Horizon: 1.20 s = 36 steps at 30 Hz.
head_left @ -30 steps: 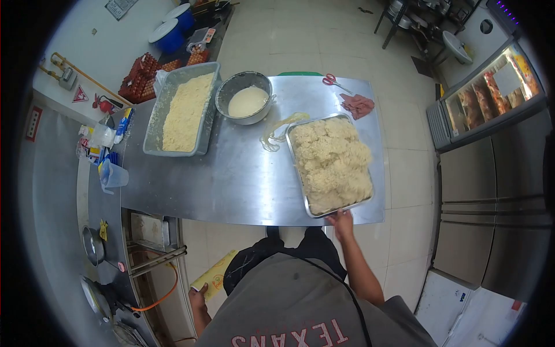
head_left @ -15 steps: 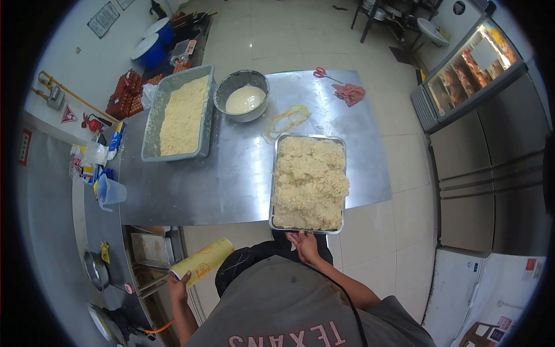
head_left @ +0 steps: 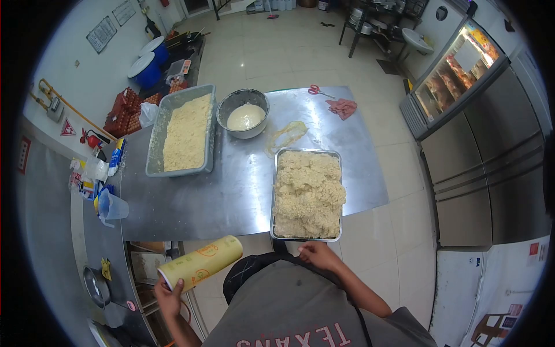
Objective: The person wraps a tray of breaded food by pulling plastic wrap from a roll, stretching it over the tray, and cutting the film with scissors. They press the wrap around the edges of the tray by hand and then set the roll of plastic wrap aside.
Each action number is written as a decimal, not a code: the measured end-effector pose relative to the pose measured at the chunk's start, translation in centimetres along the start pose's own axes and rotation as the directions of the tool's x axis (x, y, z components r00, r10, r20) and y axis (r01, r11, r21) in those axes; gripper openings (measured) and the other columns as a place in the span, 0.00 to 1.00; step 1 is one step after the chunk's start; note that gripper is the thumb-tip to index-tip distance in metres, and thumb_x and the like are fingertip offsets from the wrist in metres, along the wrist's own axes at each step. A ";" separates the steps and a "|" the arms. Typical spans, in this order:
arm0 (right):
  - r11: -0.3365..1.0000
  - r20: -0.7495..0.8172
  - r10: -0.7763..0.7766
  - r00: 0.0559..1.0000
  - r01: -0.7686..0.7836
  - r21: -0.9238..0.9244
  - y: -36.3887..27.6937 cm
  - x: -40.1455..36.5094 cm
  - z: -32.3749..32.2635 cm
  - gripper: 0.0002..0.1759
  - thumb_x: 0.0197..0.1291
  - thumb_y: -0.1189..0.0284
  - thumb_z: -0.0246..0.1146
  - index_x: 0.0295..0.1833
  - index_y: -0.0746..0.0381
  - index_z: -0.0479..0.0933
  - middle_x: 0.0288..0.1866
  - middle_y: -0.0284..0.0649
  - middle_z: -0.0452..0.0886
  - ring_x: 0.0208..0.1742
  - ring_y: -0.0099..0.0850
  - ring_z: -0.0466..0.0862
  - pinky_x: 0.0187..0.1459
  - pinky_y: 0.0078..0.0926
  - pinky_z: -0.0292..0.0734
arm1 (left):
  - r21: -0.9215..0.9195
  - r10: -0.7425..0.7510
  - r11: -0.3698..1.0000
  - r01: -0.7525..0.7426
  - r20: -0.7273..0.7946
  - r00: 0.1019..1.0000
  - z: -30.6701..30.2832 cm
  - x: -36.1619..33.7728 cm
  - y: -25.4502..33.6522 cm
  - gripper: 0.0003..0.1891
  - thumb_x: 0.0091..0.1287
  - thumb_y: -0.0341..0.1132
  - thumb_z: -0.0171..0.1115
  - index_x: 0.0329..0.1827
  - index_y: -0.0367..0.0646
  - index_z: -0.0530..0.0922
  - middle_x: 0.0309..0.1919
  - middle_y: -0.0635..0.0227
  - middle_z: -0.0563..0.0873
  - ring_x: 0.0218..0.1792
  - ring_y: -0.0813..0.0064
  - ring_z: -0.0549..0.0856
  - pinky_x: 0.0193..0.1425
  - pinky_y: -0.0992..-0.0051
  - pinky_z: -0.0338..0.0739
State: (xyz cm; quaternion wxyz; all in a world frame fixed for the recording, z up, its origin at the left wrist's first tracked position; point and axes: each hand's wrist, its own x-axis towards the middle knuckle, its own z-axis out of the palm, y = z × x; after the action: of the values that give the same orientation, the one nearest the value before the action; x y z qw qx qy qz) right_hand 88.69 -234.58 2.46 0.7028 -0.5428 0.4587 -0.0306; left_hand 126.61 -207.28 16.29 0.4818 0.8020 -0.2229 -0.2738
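Note:
My left hand [head_left: 170,296] grips the near end of a yellow roll of cling film [head_left: 202,261] with orange print, held off the table's front edge. My right hand [head_left: 319,255] is just below the near rim of a metal tray, its fingers curled in; whatever they may hold is hidden. The metal tray [head_left: 277,191] stands at the table's front edge, heaped with pale, crumb-coated pieces [head_left: 309,194]. Behind it lies a crumpled piece of clear film [head_left: 289,136].
On the steel table [head_left: 243,185] stand a grey tub [head_left: 152,144] of pale breading and a bowl [head_left: 248,132] of batter. Red scissors [head_left: 315,90] and a pink cloth [head_left: 342,108] lie at the far right. A plastic jug [head_left: 113,206] stands left.
My right hand has curled its fingers and moved slightly right and down from the tray's rim. The roll in my left hand has come nearer and looks larger. The head view has tilted up.

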 end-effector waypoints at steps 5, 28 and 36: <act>0.956 -0.290 -0.288 0.913 0.255 -0.147 -9.3 0.1 -5.6 0.17 0.72 0.62 0.63 0.47 0.66 0.84 0.29 0.36 0.85 0.31 0.24 0.83 0.38 0.27 0.78 | -0.091 0.173 0.981 -0.170 0.018 0.985 -0.7 0.4 5.9 0.16 0.66 0.34 0.73 0.50 0.30 0.83 0.40 0.66 0.89 0.40 0.79 0.85 0.49 0.76 0.76; -0.320 0.430 -0.384 0.817 0.319 -0.892 -17.6 43.3 -20.1 0.09 0.61 0.71 0.61 0.39 0.56 0.87 0.43 0.41 0.89 0.45 0.41 0.90 0.44 0.42 0.82 | 0.132 -0.207 0.949 0.287 -0.426 0.881 10.9 -10.6 9.4 0.11 0.62 0.27 0.76 0.43 0.29 0.86 0.32 0.69 0.86 0.32 0.78 0.77 0.38 0.74 0.74; -0.098 0.197 -0.786 0.586 0.198 -0.975 -29.6 43.1 -25.4 0.08 0.56 0.69 0.62 0.35 0.60 0.85 0.36 0.42 0.86 0.40 0.44 0.89 0.41 0.46 0.82 | 0.172 -0.308 0.895 0.412 -0.429 0.849 12.1 -11.1 6.2 0.11 0.64 0.27 0.76 0.44 0.30 0.87 0.37 0.65 0.88 0.37 0.77 0.81 0.42 0.71 0.78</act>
State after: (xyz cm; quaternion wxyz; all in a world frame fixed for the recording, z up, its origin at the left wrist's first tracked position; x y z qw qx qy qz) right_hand 109.85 -288.67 -0.22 -0.0182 -0.9563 0.2603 -0.1319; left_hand 109.77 -210.92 19.64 0.3475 0.9234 -0.0002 -0.1629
